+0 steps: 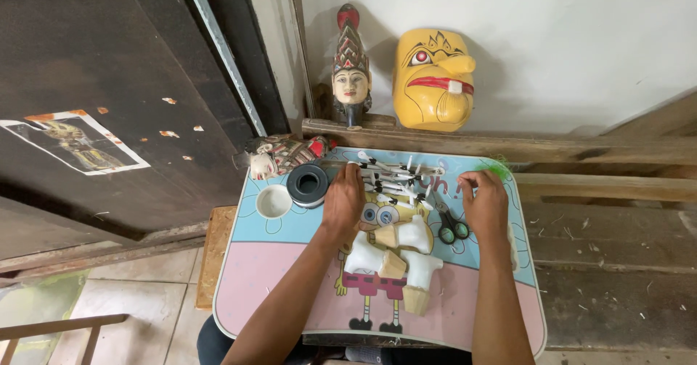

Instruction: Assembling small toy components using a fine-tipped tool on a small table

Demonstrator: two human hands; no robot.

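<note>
Both my hands rest on a small blue and pink cartoon-printed table (261,278). My left hand (343,199) lies palm down at the left edge of a pile of thin white sticks with dark tips (392,175). My right hand (484,201) is curled at the right end of the pile; whether it grips anything there I cannot tell. Black-handled scissors (450,225) lie just left of it. Below my hands lie several pale carved wooden pieces (396,252).
A roll of black tape (308,184) and a white cup holder (274,201) sit at the table's left. A painted puppet head (279,154) lies behind. A carved figure head (351,67) and yellow mask (433,80) lean on the wall. A dark wooden panel (94,82) stands left.
</note>
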